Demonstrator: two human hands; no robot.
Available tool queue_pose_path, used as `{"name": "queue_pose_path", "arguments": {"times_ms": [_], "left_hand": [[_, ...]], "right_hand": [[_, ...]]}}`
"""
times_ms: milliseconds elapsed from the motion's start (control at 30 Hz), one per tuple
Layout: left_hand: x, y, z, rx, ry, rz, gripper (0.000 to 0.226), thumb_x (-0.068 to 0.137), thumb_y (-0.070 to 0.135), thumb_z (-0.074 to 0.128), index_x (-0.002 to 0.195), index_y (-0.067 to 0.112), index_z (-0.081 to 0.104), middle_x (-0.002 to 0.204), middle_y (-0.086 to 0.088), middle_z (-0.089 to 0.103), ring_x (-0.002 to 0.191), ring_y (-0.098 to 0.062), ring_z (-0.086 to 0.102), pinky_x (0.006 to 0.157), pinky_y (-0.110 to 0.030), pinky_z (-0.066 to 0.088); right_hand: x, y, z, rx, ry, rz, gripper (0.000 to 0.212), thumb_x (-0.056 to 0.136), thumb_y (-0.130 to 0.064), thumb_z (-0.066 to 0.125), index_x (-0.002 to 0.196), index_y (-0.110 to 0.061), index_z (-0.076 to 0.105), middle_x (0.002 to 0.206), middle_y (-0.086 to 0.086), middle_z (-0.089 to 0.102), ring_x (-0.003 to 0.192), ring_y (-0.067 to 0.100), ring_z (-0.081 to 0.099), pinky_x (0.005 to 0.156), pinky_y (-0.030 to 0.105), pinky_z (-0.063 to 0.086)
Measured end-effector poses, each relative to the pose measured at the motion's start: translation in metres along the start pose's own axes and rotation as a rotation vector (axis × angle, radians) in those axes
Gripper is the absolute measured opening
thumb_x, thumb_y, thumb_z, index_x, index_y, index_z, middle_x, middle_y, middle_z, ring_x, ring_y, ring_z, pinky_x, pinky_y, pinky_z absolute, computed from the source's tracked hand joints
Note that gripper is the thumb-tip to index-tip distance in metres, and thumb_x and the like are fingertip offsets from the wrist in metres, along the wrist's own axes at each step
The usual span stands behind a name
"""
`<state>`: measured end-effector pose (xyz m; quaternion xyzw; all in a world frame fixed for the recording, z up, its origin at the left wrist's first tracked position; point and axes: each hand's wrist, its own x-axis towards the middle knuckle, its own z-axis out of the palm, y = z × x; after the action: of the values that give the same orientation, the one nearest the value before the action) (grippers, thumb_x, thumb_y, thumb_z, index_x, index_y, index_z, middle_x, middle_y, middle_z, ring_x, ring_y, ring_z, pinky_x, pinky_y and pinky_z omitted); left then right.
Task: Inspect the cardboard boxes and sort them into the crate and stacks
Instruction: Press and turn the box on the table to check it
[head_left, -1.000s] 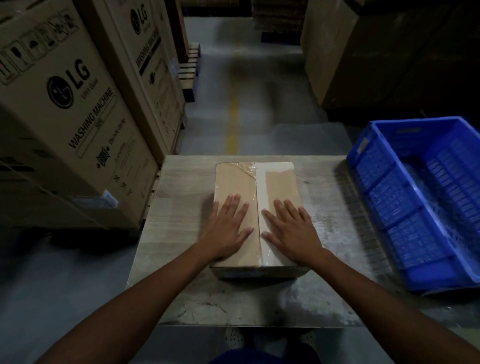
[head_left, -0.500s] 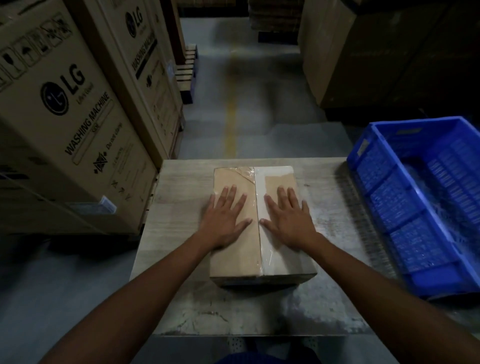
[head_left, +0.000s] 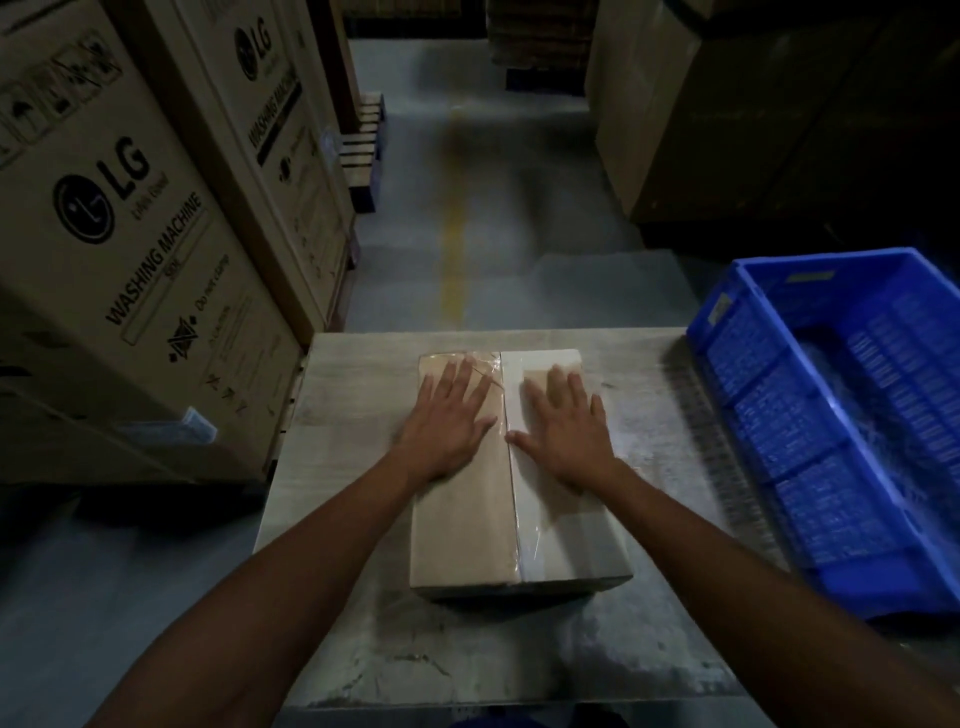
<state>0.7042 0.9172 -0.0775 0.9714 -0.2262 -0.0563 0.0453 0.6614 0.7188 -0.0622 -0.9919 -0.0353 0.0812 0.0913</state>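
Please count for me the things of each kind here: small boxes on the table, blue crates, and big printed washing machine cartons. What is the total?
Small taped brown cardboard box on the grey table: 1
Blue plastic lattice crate: 1
Tall printed washing machine cartons, at the left: 2
Total: 4

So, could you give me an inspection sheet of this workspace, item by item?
Surface: worn grey table, scuffed near the front edge.
Job's things: one taped cardboard box lying flat on the table; blue crate to its right.
Clutter: nothing seen.
Hands: left hand and right hand flat, fingers straight, on the box top, either side of its seam.
Cables: nothing seen.
Surroundings: washing machine cartons left, dark cartons right, yellow floor line ahead.
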Motion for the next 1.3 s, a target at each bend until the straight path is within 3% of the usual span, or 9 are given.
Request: {"name": "queue_pose_path", "arguments": {"times_ms": [233, 333, 433, 533, 633, 767, 900, 1067, 1300], "left_hand": [[0.016, -0.009, -0.011, 0.105, 0.071, 0.039, 0.058, 0.1, 0.052, 0.028, 0.15, 0.024, 0.037, 0.156, -0.012, 0.035, 0.14, -0.032, 0.036, 0.107, -0.052, 0.032], [0.024, -0.006, -0.011, 0.124, 0.193, 0.077, 0.054, 0.097, 0.046, 0.03, 0.138, 0.017, 0.051, 0.135, -0.013, 0.053, 0.121, -0.034, 0.051, 0.092, -0.047, 0.04], [0.028, -0.008, -0.001, 0.058, 0.169, 0.021, 0.065, 0.097, 0.056, 0.031, 0.152, 0.021, 0.036, 0.152, -0.013, 0.04, 0.139, -0.032, 0.037, 0.111, -0.053, 0.029], [0.03, -0.012, 0.004, -0.016, 0.06, -0.045, 0.07, 0.098, 0.065, 0.022, 0.159, 0.033, 0.013, 0.166, -0.008, 0.012, 0.153, -0.03, 0.005, 0.12, -0.061, 0.006], [0.031, -0.009, 0.002, -0.033, 0.064, -0.127, 0.07, 0.098, 0.064, 0.022, 0.159, 0.031, 0.011, 0.166, -0.007, 0.014, 0.154, -0.029, 0.002, 0.12, -0.061, 0.004], [0.033, -0.008, -0.001, -0.21, 0.135, -0.418, 0.069, 0.101, 0.059, 0.026, 0.158, 0.02, 0.017, 0.164, -0.015, 0.014, 0.152, -0.033, 0.01, 0.12, -0.056, 0.012], [0.033, -0.009, -0.009, -0.472, 0.136, -0.533, 0.068, 0.101, 0.055, 0.038, 0.157, 0.018, 0.024, 0.163, -0.016, 0.015, 0.143, -0.039, 0.031, 0.112, -0.048, 0.034], [0.033, -0.014, -0.028, -1.062, 0.235, -0.887, 0.057, 0.104, 0.05, 0.036, 0.146, 0.013, 0.044, 0.147, -0.017, 0.048, 0.132, -0.037, 0.047, 0.109, -0.043, 0.039], [0.008, -0.004, -0.072, -1.228, 0.377, -0.907, 0.057, 0.105, 0.051, 0.033, 0.139, 0.01, 0.053, 0.141, -0.013, 0.054, 0.128, -0.033, 0.051, 0.107, -0.038, 0.039]], "right_hand": [[0.027, -0.001, -0.019, -0.264, 0.001, -0.077, 0.086, 0.092, -0.08, 0.022, 0.161, -0.03, 0.014, 0.16, 0.017, 0.027, 0.146, 0.039, 0.028, 0.116, 0.063, 0.019], [0.042, -0.002, -0.007, -0.243, -0.016, -0.161, 0.08, 0.095, -0.074, 0.005, 0.162, -0.03, 0.0, 0.17, 0.012, 0.001, 0.156, 0.035, 0.0, 0.121, 0.062, 0.005], [0.045, 0.005, 0.008, -0.206, -0.04, -0.211, 0.082, 0.092, -0.071, -0.007, 0.162, -0.029, -0.005, 0.17, 0.004, -0.011, 0.155, 0.028, -0.013, 0.124, 0.056, -0.001], [0.056, 0.016, -0.001, -0.167, 0.04, -0.266, 0.082, 0.092, -0.073, 0.007, 0.161, -0.03, 0.019, 0.169, 0.001, 0.014, 0.155, 0.027, 0.013, 0.12, 0.051, 0.016], [0.059, 0.02, -0.001, -0.108, 0.166, -0.292, 0.067, 0.098, -0.065, 0.025, 0.151, -0.026, 0.041, 0.16, 0.001, 0.039, 0.144, 0.025, 0.034, 0.114, 0.048, 0.027], [0.058, 0.018, 0.006, -0.022, 0.221, 0.046, 0.062, 0.098, -0.063, 0.033, 0.146, -0.025, 0.041, 0.156, 0.01, 0.039, 0.144, 0.036, 0.033, 0.111, 0.06, 0.03], [0.07, 0.025, -0.001, 0.465, 0.071, 0.47, 0.076, 0.095, -0.07, 0.042, 0.153, -0.024, 0.025, 0.151, 0.019, 0.042, 0.131, 0.047, 0.048, 0.101, 0.057, 0.046], [0.062, 0.031, -0.013, 0.835, 0.037, 0.472, 0.071, 0.1, -0.057, 0.05, 0.156, -0.018, 0.03, 0.159, 0.011, 0.039, 0.142, 0.039, 0.041, 0.113, 0.049, 0.037], [0.027, 0.015, -0.05, 0.91, 0.239, 0.425, 0.071, 0.097, -0.064, 0.047, 0.156, -0.03, 0.028, 0.16, 0.008, 0.037, 0.142, 0.037, 0.041, 0.112, 0.054, 0.04]]}}
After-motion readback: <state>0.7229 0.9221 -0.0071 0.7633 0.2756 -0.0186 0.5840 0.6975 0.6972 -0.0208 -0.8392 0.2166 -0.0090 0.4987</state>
